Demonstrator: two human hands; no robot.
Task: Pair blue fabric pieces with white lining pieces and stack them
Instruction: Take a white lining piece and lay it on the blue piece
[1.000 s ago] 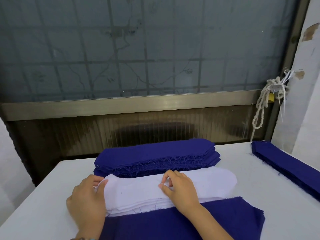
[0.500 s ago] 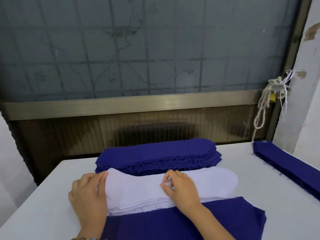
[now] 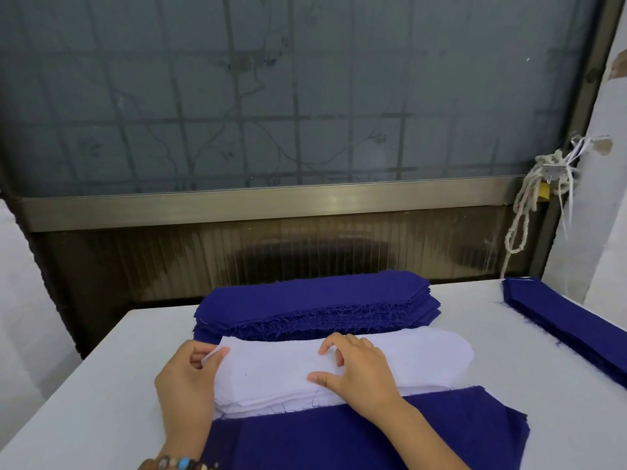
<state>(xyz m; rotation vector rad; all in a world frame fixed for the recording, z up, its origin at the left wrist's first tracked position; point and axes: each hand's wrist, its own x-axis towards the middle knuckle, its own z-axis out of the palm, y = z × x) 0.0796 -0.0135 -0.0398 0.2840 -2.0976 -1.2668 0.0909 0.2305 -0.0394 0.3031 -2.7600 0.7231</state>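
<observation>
One corner has just lifted: my left hand [image 3: 188, 378] now pinches the top lining piece [image 3: 217, 354] off the white lining stack [image 3: 271, 371], which lies between the far blue pile [image 3: 315, 300] and the near blue piece [image 3: 373, 435]. My right hand [image 3: 356, 371] presses it down, fingers spread. Pairing looks close.

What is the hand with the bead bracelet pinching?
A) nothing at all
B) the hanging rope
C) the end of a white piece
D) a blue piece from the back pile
C: the left hand, the one with the bracelet, pinches the lifted left end of the top white lining piece between thumb and fingers.
</observation>
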